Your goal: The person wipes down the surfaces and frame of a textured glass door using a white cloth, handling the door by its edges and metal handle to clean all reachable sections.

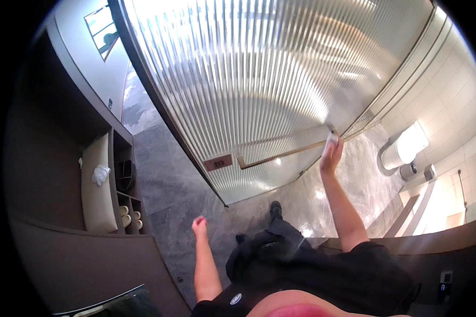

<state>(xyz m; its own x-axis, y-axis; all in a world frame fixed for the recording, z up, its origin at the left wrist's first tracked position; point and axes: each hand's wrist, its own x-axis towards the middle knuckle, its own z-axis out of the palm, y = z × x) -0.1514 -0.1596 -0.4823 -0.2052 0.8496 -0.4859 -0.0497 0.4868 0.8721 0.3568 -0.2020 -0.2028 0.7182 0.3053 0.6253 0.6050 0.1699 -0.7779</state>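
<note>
A ribbed glass door with a dark edge fills the upper middle of the view. Across its lower part runs a long brass-coloured handle bar. My right hand is at the right end of this bar, near the door's hinge-side edge, with something small and whitish at the fingers; whether the fingers grip the bar cannot be told. Low at my side, my left hand hangs over the grey floor with curled fingers and nothing visible in it. A reddish sign is fixed to the glass left of the bar.
To the left stands a cushioned bench with a crumpled white item on it, and slippers in cubbies beside it. Grey stone-look floor runs under the door. Beyond, right, are a white toilet and a small bin.
</note>
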